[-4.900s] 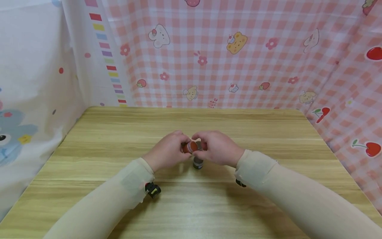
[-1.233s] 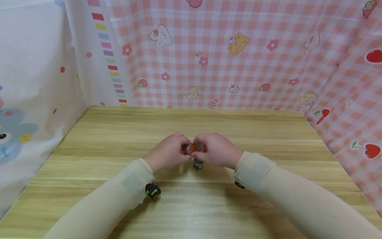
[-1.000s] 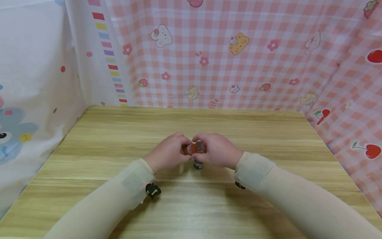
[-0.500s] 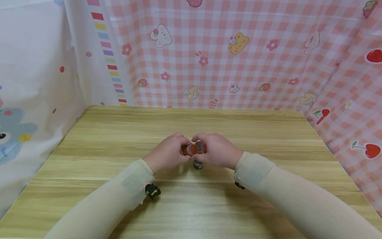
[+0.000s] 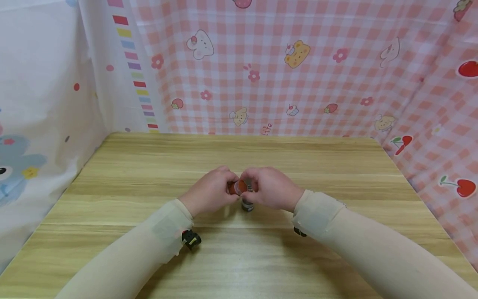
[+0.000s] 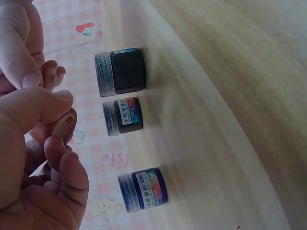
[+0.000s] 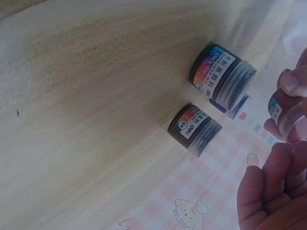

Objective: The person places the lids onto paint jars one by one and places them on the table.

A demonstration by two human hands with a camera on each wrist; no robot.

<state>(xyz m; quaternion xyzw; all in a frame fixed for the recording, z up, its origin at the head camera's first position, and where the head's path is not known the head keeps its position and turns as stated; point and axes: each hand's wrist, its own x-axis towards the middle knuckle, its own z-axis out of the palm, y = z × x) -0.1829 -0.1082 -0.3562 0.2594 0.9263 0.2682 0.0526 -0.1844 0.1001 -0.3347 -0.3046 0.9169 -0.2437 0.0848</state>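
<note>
My left hand point(image 5: 209, 191) grips a small red-brown paint jar point(image 5: 233, 189), tipped on its side with its clear lid point(image 7: 293, 125) towards the right. Thumb and fingers of my right hand point(image 5: 276, 189) are curled at that lid; in the right wrist view several fingers lie just beside it. The left wrist view hides the held jar behind the fingers. Below the hands, three more paint jars stand upright on the table, all with lids on: a large black one point(image 6: 129, 69), a smaller dark one point(image 6: 130, 115) and a blue one point(image 6: 153, 187).
The wood-grain table point(image 5: 239, 257) runs back to a pink checked cloth point(image 5: 269, 91). A white cloth point(image 5: 45, 83) hangs on the left side. Black wrist cameras, such as the left one point(image 5: 191, 239), hang under both sleeves close above the table.
The right thumb and fingers, spread half a second ago, have drawn together at the lid, covering more of the jar behind. The left hand and its jar stay nearly in place.
</note>
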